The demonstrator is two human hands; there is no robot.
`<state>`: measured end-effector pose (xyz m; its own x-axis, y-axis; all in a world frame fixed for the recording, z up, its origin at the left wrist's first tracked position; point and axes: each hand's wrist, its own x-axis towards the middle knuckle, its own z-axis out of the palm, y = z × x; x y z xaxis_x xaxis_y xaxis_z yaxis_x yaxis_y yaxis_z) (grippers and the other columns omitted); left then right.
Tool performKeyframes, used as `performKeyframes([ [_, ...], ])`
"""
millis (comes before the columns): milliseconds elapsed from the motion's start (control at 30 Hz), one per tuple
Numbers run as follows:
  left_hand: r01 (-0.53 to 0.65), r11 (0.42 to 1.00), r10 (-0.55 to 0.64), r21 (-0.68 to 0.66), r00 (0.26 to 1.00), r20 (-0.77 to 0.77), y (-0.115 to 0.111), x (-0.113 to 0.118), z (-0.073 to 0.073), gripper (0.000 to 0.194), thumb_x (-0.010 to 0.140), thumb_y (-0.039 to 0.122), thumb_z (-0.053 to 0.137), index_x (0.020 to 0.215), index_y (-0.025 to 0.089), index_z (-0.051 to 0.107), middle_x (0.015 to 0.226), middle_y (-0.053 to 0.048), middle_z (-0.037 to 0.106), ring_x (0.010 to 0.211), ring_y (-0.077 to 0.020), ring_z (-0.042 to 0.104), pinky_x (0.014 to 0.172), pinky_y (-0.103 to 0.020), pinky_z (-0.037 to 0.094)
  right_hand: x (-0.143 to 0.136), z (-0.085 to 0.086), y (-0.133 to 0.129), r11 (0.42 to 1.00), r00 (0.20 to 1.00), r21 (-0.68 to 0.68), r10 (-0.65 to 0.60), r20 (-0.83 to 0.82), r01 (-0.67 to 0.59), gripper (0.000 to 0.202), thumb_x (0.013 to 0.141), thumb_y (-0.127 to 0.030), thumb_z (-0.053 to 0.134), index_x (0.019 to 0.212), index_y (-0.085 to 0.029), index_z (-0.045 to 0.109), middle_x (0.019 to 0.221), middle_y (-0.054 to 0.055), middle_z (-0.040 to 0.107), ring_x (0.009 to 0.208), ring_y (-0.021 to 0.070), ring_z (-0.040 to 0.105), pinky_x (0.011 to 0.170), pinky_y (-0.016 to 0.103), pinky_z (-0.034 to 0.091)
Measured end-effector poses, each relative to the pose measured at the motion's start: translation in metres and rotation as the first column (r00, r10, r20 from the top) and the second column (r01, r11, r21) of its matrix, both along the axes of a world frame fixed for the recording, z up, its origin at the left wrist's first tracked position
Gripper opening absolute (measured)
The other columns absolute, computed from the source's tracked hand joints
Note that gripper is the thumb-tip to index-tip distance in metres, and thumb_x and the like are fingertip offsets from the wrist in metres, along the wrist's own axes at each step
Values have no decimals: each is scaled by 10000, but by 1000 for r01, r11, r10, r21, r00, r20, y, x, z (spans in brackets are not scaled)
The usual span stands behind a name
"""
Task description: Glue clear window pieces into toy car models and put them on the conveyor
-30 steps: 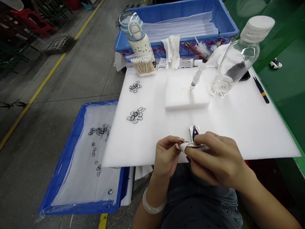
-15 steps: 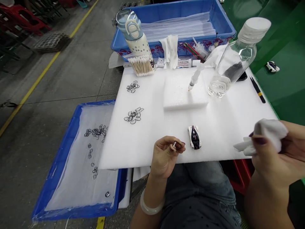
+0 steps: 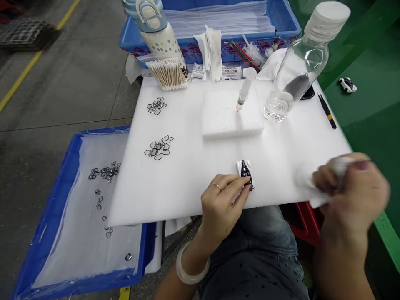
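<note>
A small white and black toy car [image 3: 243, 167] sits near the front edge of the white foam board [image 3: 187, 189]. My left hand [image 3: 221, 204] reaches over its near end, thumb and fingertips closed on it. The fingers hide that end, and any small dark-rimmed piece between them is out of sight. Off the board's right front corner, my right hand [image 3: 356, 196] is closed on a crumpled white cloth [image 3: 343, 165]; both are smeared by motion. Two clusters of thin black rings, a far cluster [image 3: 156, 106] and a near cluster [image 3: 159, 147], lie on the left of the board.
A syringe [image 3: 243, 95] stands tip-down on a foam block [image 3: 218, 110]. Right of it is a clear bottle [image 3: 281, 98], then tweezers [image 3: 326, 110]. Cotton swabs [image 3: 168, 74] and a tumbler [image 3: 161, 41] stand at back left. Lower left is a blue tray [image 3: 67, 166] with more rings.
My left hand has moved from holding up a small dark-rimmed piece to the toy car, back of the hand now upward. My right hand has closed further around the cloth. The view has shifted.
</note>
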<state>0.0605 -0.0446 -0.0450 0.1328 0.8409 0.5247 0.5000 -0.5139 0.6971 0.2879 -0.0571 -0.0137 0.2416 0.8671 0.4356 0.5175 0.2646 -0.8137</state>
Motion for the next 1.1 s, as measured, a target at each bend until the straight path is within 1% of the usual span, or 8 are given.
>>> performKeyframes([
  [67,12,1000,-12,11,999,-34,1,3,-3,166,848,113,696,979,203,745,851,-39,698,763,-160,661,663,-279,572,-27,2,4,974,993,-205,85,-80,-100,135,968,-312,555,872,-218,538,630,-27,451,491,90,407,419,225,299],
  [100,9,1000,-9,9,999,-49,1,4,-4,157,851,121,698,978,200,745,852,-40,690,767,-160,656,660,-273,567,-37,3,6,929,983,-322,168,-74,-183,116,941,-297,599,875,-210,562,657,-24,512,522,91,454,441,215,327],
  [167,-2,1000,1,-9,997,-71,1,3,-5,141,853,135,706,979,189,741,863,-42,680,789,-159,652,675,-266,563,-50,4,12,811,933,-500,359,18,-302,90,939,-274,582,905,-193,594,725,-8,597,602,110,532,505,218,377],
  [233,-20,999,16,-44,997,-78,1,2,-5,144,850,144,715,988,179,737,886,-42,675,815,-160,654,716,-275,568,-55,2,16,768,888,-560,445,116,-312,106,950,-255,541,921,-178,609,799,16,643,674,132,568,562,236,396],
  [333,-50,992,43,-114,997,-67,1,-1,-4,196,828,162,739,1021,191,732,935,-38,670,857,-167,661,774,-305,580,-54,-1,19,783,879,-550,445,172,-289,119,959,-250,528,951,-176,621,837,21,656,693,135,571,575,245,384],
  [467,-70,977,61,-201,997,-51,1,-3,-2,249,833,172,724,1078,213,722,1100,-63,696,1019,-213,668,857,-369,592,-52,-2,19,789,881,-528,449,147,-314,104,958,-241,539,952,-184,626,843,10,664,701,125,584,585,241,393],
  [633,-69,977,58,-201,997,-59,1,-2,-2,223,850,160,693,1068,198,725,1190,-80,713,1105,-233,669,969,-427,568,-53,-4,19,797,883,-518,444,152,-311,103,954,-251,545,947,-187,625,833,1,662,688,118,582,580,241,395],
  [1100,-42,965,30,-260,998,-49,3,-3,0,243,842,133,683,1074,195,722,1182,-79,715,1107,-232,656,953,-402,567,-56,-6,19,818,886,-510,417,204,-267,103,943,-261,556,913,-179,610,800,-1,651,632,110,546,541,238,360],
])
